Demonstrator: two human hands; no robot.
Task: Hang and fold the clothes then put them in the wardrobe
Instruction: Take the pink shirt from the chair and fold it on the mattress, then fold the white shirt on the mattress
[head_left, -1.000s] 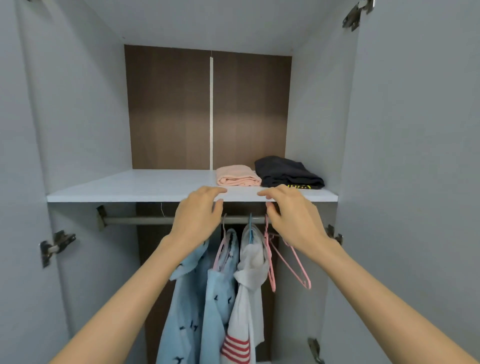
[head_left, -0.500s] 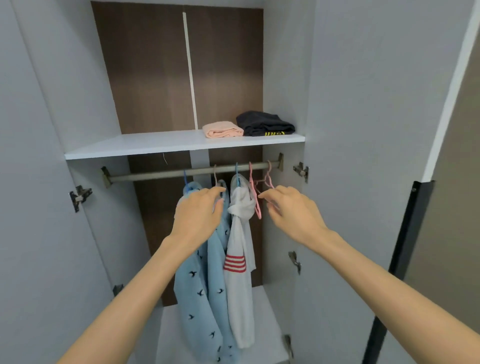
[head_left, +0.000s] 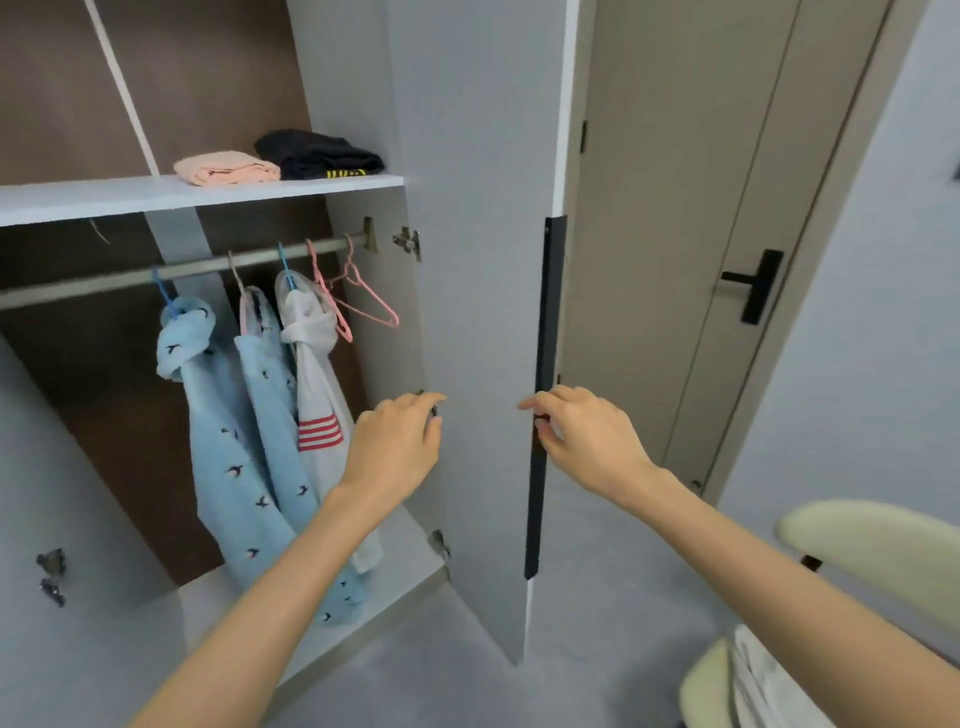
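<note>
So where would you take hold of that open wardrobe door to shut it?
By the long black handle down the door's free edge, around mid-height, coming from the right. It stands far from the hinges, so it should swing easily; the right hand is beside it.

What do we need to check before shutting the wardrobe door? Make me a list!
1. All clothes hang inside on the rail: ok.
2. The folded pile sits back on the shelf: ok.
3. Spare hangers clear of the door: ok.
4. The left hand out of the opening: not ok, it is in the door's way.
5. The right hand gripping the handle: cannot tell.
</note>
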